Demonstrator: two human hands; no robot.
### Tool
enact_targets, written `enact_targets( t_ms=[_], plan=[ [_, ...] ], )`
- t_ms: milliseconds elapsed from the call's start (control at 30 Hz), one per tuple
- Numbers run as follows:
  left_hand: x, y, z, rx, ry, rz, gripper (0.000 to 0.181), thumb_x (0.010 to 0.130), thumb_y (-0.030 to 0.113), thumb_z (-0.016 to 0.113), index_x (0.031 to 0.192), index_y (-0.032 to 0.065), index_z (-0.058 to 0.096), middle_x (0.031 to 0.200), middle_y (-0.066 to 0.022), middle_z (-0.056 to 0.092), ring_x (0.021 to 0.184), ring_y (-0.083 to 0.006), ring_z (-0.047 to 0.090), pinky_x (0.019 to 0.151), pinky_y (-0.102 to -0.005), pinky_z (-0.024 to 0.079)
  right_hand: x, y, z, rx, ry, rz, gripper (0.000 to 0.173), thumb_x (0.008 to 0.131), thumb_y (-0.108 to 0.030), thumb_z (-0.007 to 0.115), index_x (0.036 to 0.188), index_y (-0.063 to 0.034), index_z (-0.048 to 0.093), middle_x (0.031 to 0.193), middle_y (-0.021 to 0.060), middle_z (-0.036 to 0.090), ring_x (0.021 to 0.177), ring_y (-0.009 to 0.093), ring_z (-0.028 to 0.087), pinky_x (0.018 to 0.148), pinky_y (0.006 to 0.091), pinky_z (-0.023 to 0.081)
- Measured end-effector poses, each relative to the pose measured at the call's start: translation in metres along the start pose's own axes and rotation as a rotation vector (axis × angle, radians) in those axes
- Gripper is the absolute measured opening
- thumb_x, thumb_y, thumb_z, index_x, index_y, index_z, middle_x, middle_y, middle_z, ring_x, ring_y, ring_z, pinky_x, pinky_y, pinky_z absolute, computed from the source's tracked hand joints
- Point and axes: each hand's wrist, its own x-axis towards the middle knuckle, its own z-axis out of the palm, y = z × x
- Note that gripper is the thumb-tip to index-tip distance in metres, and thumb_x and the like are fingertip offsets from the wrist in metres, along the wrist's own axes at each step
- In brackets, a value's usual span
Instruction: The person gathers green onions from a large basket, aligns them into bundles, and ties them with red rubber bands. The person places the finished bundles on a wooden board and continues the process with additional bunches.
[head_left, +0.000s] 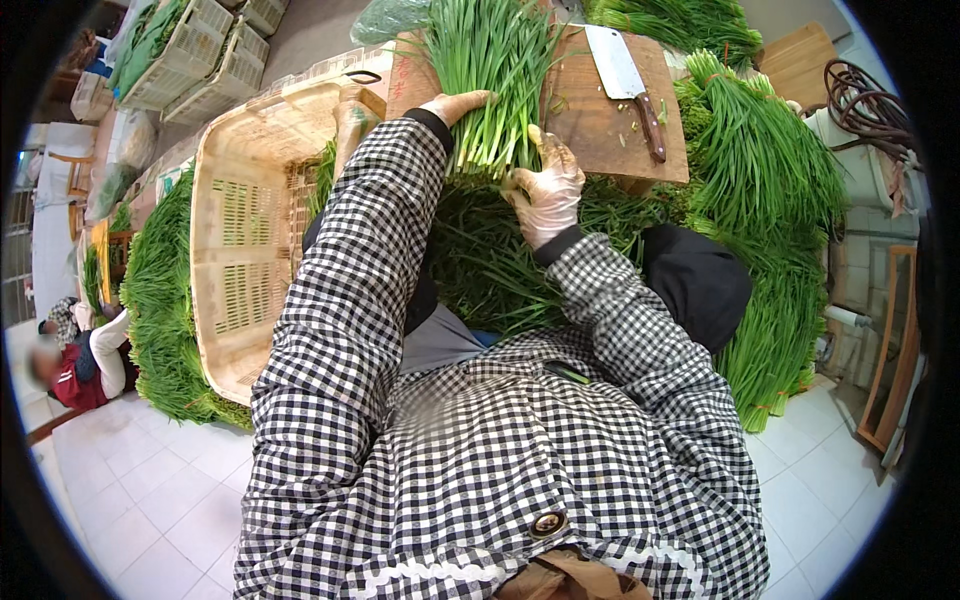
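Observation:
A loose bunch of garlic chives (487, 60) lies over the wooden cutting board (581, 112), its pale stem ends towards me. My left hand (459, 106), in a thin clear glove, grips the bunch from its left side, thumb across the leaves. My right hand (551, 191), gloved too, is cupped at the right of the stem ends, its fingertips at the stems. Whether it pinches a stem is unclear. A cleaver (615, 67) with a wooden handle rests on the board to the right, among small green scraps.
A plastic crate (201, 262) stands at my left. Tied chive bundles (757, 157) are stacked on the right, more chives (157, 300) beyond the crate. Loose leaves (487, 255) lie below the board. A coiled hose or cable (862, 105) hangs far right. Another person (82, 367) sits far left.

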Motion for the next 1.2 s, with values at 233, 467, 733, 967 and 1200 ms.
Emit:
enact_targets(
  t_ms=[233, 467, 733, 967, 1200],
  plan=[
    [-0.006, -0.002, 0.001, -0.079, -0.001, 0.023, 0.045, 0.091, 0.038, 0.063, 0.12, 0.0034, 0.062, 0.112, -0.0115, 0.068, 0.094, -0.0198, 0.066, 0.085, -0.0319, 0.053, -0.045, -0.03, -0.031, 0.649, -1.032, 0.732, 0.044, 0.088, -0.044, 0.065, 0.099, -0.002, 0.071, 0.098, 0.0144, 0.07, 0.072, 0.023, 0.067, 0.068, 0.0367, 0.054],
    [-0.001, 0.003, 0.001, 0.049, 0.103, -0.056, 0.049, 0.087, 0.036, 0.068, 0.119, 0.0007, 0.061, 0.111, -0.0138, 0.068, 0.09, -0.0223, 0.067, 0.083, -0.0318, 0.054, -0.027, -0.019, 0.097, 1.467, -0.529, 1.393, 0.03, 0.095, -0.027, 0.057, 0.115, -0.0037, 0.056, 0.095, 0.0073, 0.068, 0.072, 0.017, 0.063, 0.052, 0.0268, 0.043],
    [-0.038, 0.022, 0.026, 0.093, 0.082, -0.097, 0.042, 0.095, 0.034, 0.056, 0.129, 0.0088, 0.056, 0.117, -0.0089, 0.066, 0.098, -0.0183, 0.064, 0.088, -0.0292, 0.051, -0.05, -0.042, -0.008, 0.994, -1.349, 0.507, 0.032, 0.094, -0.031, 0.058, 0.088, -0.0011, 0.069, 0.079, 0.0071, 0.07, 0.065, 0.012, 0.063, 0.062, 0.0271, 0.052],
    [-0.046, 0.021, 0.047, -0.096, 0.026, 0.004, 0.045, 0.088, 0.033, 0.067, 0.12, 0.0015, 0.061, 0.108, -0.0105, 0.068, 0.093, -0.0194, 0.066, 0.084, -0.0303, 0.053, -0.073, 0.018, -0.064, -0.288, -1.386, -0.106, 0.036, 0.093, -0.039, 0.057, 0.115, -0.0112, 0.065, 0.092, 0.0116, 0.071, 0.084, 0.025, 0.068, 0.071, 0.037, 0.055],
    [-0.063, 0.026, 0.031, -0.122, -0.045, -0.084, 0.047, 0.093, 0.03, 0.061, 0.131, 0.0043, 0.051, 0.124, -0.0098, 0.06, 0.105, -0.0197, 0.062, 0.09, -0.0318, 0.052, 0.002, 0.096, -0.184, 0.248, -0.963, 0.422, 0.029, 0.09, -0.032, 0.062, 0.103, -0.0069, 0.068, 0.087, 0.0099, 0.069, 0.079, 0.025, 0.066, 0.073, 0.037, 0.053]
  ],
)
